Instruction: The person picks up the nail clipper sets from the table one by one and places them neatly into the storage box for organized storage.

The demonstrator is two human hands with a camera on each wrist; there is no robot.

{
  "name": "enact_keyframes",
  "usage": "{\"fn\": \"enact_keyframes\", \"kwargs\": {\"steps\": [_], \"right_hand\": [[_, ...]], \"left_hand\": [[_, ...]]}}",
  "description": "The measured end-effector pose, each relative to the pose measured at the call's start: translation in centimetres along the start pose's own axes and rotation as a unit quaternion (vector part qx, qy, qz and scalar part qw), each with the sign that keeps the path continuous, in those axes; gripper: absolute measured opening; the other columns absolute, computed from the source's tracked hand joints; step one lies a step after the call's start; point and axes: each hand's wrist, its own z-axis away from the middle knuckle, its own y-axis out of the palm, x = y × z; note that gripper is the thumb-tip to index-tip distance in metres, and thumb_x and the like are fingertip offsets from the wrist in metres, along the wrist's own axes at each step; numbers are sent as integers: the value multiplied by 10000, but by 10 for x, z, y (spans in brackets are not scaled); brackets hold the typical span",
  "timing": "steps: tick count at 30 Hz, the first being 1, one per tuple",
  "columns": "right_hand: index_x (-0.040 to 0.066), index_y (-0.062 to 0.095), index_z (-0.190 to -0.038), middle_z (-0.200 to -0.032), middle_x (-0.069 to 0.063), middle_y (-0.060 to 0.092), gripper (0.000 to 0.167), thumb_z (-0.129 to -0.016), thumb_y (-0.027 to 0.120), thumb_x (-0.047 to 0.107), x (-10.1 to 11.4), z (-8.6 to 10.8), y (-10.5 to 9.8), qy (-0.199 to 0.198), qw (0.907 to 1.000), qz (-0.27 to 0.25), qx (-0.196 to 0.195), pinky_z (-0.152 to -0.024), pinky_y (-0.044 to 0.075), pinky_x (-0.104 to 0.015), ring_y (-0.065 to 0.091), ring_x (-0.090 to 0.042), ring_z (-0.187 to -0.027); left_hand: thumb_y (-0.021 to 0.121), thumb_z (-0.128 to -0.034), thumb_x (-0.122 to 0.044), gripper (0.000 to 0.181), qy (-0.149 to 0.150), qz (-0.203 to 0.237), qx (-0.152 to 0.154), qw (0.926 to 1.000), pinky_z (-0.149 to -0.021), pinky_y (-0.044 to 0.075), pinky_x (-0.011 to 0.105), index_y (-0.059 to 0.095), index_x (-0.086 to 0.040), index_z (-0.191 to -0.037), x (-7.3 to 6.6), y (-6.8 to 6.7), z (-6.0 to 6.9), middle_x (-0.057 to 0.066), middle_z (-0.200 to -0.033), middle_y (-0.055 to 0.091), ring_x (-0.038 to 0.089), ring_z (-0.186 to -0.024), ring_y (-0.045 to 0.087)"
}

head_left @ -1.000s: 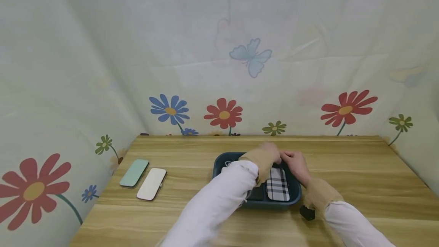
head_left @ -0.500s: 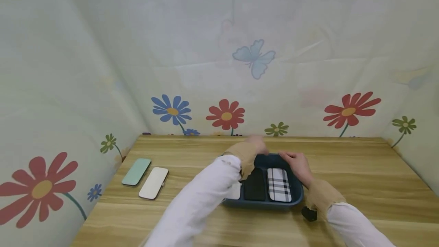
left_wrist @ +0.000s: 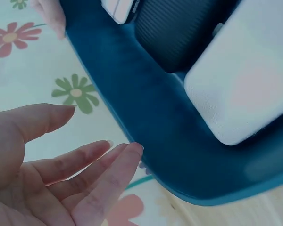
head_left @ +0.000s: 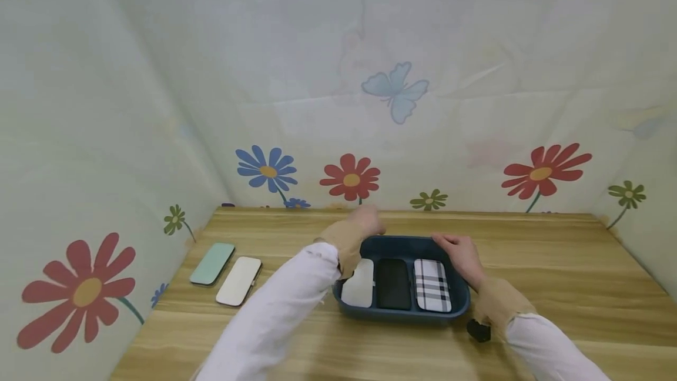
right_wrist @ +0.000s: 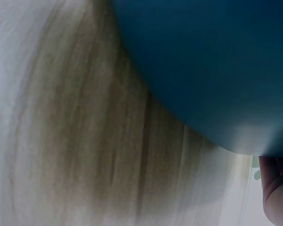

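A dark blue divided box (head_left: 404, 315) stands on the wooden table. Side by side in its compartments lie a white flat case (head_left: 358, 284), a black flat case (head_left: 392, 284) and a plaid flat case (head_left: 433, 286). At the far left corner of the box is my left hand (head_left: 365, 220). In the left wrist view its fingers (left_wrist: 92, 183) are loosely bent with nothing between them, the tips by the outer side of the rim. My right hand (head_left: 462, 257) holds the far right rim; its fingers are partly hidden behind the wall.
To the left on the table lie a mint green flat case (head_left: 213, 264) and another white flat case (head_left: 239, 281). A small black object (head_left: 478, 330) is beneath my right wrist. Behind the table hangs a flower-printed cloth (head_left: 296, 104).
My left hand has moved left along the far rim, away from my right hand, uncovering the white and black cases. My right hand has stayed at the far right rim.
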Motion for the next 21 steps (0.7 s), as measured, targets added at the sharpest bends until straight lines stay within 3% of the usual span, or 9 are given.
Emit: {"fn": "enact_keyframes", "kwargs": {"steps": [2,4,7,11,16,19,21], "right_hand": [[-19,557,-1167,-1209,-201,525,549,-886,455,442,1,1,0,-22,10000,23,-4,-964,355,-476,444,-345,-1175],[-22,553,-1170,-1212,-204,521,545,-890,453,435,3,2,-1,-31,10000,11,3,-963,355,-479,441,-349,-1176],[-19,551,-1174,-1215,-201,520,550,-889,450,441,4,4,-2,-55,10000,10,10,-963,356,-477,441,-347,-1178],[-16,561,-1163,-1206,-204,526,594,-868,455,489,4,5,-3,-115,9999,-48,20,-960,355,-487,440,-355,-1174],[-6,595,-1125,-1167,-203,557,641,-831,470,550,5,8,-3,-188,9998,-62,-67,-922,381,-485,464,-358,-1144],[-4,592,-1129,-1167,-199,559,622,-838,474,532,3,6,-2,-189,9998,-76,-71,-927,380,-479,470,-350,-1144],[-14,567,-1157,-1197,-205,534,613,-853,466,510,1,5,-2,-160,9998,-122,15,-957,353,-494,448,-357,-1167]], "left_hand": [[624,-782,-191,143,-35,120,-114,9999,-477,399,249,599,-54,-750,8,3,0,15,-582,491,145,-482,447],[630,-779,-212,154,-11,216,-288,9994,-456,421,252,606,-61,-783,21,11,-11,19,-577,514,149,-463,478],[635,-783,-254,184,3,186,-415,9990,-450,443,257,598,-74,-772,42,24,-34,22,-570,523,160,-462,516],[645,-783,-280,219,-25,191,-595,9980,-468,457,268,597,-90,-684,60,32,-50,33,-559,510,181,-486,535],[650,-770,-301,229,63,147,-781,9968,-475,443,288,610,-79,-731,75,27,-44,40,-638,548,183,-516,519],[660,-761,-269,247,72,258,-791,9965,-488,464,291,606,-53,-867,76,16,-26,63,-742,576,192,-535,542],[657,-762,-227,252,-69,397,-732,9965,-485,476,298,603,-52,-936,71,3,-6,73,-772,583,204,-525,555]]}}
